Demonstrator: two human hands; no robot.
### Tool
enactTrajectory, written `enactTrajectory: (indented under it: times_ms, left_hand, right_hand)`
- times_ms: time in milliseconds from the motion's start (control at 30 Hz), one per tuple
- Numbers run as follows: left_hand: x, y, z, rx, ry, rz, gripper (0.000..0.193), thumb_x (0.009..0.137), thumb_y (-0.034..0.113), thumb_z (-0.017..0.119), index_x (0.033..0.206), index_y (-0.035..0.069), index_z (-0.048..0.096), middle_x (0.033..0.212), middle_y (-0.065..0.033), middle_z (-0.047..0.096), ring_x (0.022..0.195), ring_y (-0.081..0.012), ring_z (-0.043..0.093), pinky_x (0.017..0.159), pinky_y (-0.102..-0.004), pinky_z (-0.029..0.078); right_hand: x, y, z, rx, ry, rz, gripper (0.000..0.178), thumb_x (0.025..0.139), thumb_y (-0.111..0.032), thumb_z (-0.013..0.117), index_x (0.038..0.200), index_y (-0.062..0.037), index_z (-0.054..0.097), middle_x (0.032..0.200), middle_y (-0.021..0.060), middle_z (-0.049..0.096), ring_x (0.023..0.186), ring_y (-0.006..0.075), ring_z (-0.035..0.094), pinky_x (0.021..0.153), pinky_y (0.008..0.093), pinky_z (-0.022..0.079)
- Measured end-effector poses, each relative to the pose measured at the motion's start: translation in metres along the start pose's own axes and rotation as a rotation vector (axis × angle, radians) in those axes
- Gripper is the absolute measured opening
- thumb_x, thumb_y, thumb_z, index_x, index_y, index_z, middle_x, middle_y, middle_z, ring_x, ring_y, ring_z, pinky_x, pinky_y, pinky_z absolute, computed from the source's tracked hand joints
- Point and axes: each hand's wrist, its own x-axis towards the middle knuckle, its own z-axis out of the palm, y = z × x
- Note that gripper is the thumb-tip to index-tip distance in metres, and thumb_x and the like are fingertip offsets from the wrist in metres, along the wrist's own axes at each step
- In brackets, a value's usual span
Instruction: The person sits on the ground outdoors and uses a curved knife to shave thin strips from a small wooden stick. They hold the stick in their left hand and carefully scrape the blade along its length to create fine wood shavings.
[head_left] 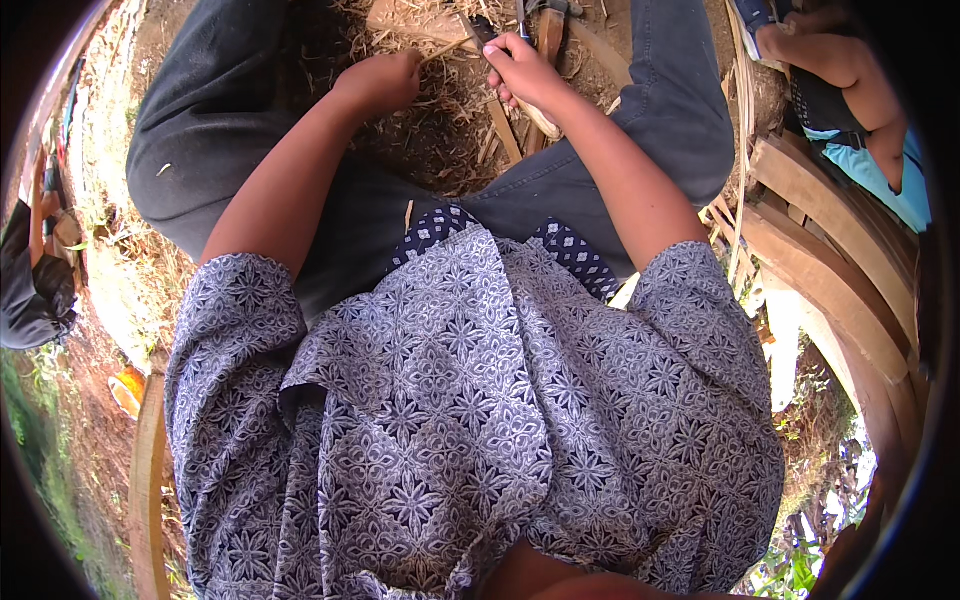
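My left hand (382, 82) is closed round one end of a thin pale strip of wood (447, 47), which slants up to the right. My right hand (522, 72) grips a knife (476, 31); its blade points up and left, and its pale handle end shows below my fingers. Blade and strip come close together between my hands, though whether they touch I cannot tell. Beyond them a flat pale board (415, 18) lies on the ground. Just past my right hand is a brown wooden piece (549, 38), with a metal tool head by its top.
Shavings (440, 130) litter the soil between my bent legs. Curved wooden beams (835, 270) are stacked at the right, below another person's arm (845, 70). Long thin strips (744, 110) lie beside my right knee. At the left stand a wooden post (148, 480) and an orange object (127, 391).
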Motion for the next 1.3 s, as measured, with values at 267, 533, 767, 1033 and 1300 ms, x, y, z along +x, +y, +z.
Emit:
enactTrajectory:
  times_ms: [267, 533, 767, 1033, 1300]
  left_hand:
    - [0.002, -0.008, 0.012, -0.059, 0.088, 0.050, 0.028, 0.100, 0.026, 0.044, 0.107, 0.003, 0.059, 0.099, -0.0279, 0.068, 0.097, -0.0468, 0.065, 0.086, -0.0556, 0.049]
    - [0.003, -0.004, 0.008, 0.043, 0.023, 0.012, 0.034, 0.097, 0.024, 0.042, 0.116, 0.005, 0.063, 0.110, -0.0235, 0.071, 0.106, -0.0413, 0.067, 0.092, -0.0504, 0.052]
    - [0.006, -0.007, 0.018, -0.049, 0.073, 0.005, 0.027, 0.098, 0.023, 0.043, 0.104, 0.002, 0.059, 0.095, -0.0257, 0.069, 0.094, -0.0452, 0.066, 0.085, -0.0545, 0.049]
    - [0.004, 0.007, 0.022, -0.045, 0.182, -0.007, 0.036, 0.100, 0.034, 0.047, 0.112, 0.005, 0.064, 0.104, -0.0234, 0.071, 0.100, -0.0411, 0.069, 0.088, -0.0522, 0.054]
    - [0.013, 0.005, 0.038, -0.096, 0.311, 0.044, 0.028, 0.101, 0.031, 0.050, 0.109, 0.009, 0.067, 0.093, -0.0216, 0.072, 0.087, -0.0415, 0.070, 0.077, -0.0525, 0.056]
  right_hand:
    - [0.003, 0.002, -0.001, -0.026, -0.012, -0.006, 0.033, 0.105, -0.035, 0.051, 0.125, -0.0089, 0.053, 0.086, 0.0063, 0.065, 0.066, 0.0118, 0.059, 0.058, 0.0306, 0.052]
    - [-0.001, -0.010, 0.000, 0.026, -0.045, 0.076, 0.034, 0.106, -0.039, 0.051, 0.121, -0.0085, 0.049, 0.083, 0.0027, 0.061, 0.061, 0.0076, 0.051, 0.053, 0.0264, 0.046]
    - [0.003, -0.020, 0.003, 0.011, -0.011, 0.147, 0.030, 0.104, -0.035, 0.054, 0.116, -0.0075, 0.056, 0.088, 0.0077, 0.065, 0.065, 0.0092, 0.054, 0.055, 0.0277, 0.048]
    - [-0.005, -0.011, 0.006, 0.037, 0.034, 0.132, 0.025, 0.104, -0.035, 0.056, 0.108, -0.0100, 0.057, 0.081, 0.0025, 0.059, 0.064, 0.0091, 0.053, 0.054, 0.0275, 0.047]
    - [-0.004, -0.008, 0.008, 0.089, 0.038, 0.123, 0.025, 0.104, -0.036, 0.056, 0.105, -0.0110, 0.055, 0.076, -0.0004, 0.055, 0.058, 0.0072, 0.050, 0.050, 0.0253, 0.044]
